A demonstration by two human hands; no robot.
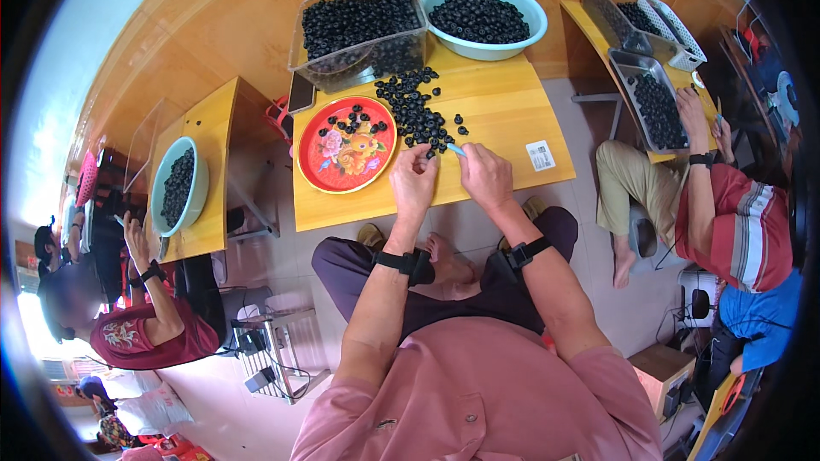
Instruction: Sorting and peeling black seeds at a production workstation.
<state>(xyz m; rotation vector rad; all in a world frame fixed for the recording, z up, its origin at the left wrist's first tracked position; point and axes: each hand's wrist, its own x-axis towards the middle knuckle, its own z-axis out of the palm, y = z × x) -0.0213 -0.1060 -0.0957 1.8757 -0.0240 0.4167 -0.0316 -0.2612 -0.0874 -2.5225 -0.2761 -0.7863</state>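
Note:
At the table's near edge my left hand [413, 179] is closed in a pinch. A small black piece seems to sit at its fingertips, too small to make out fully. My right hand [486, 175] is closed around a slim light-blue tool [457, 150], its tip pointing toward the left hand's fingers. Beyond both hands spreads a loose pile of small round black parts [414, 107], apparently with a rim or hole. Left of the pile lies a red round tray [320, 172] with a flower pattern, holding several of the same black parts.
Behind stand a clear plastic bin [320, 75] and a pale-blue basin [485, 49], both full of black parts. A dark phone-like slab [301, 92] lies beside the bin. A white label [540, 155] is at right. People work at side tables, left [201, 213] and right [589, 34].

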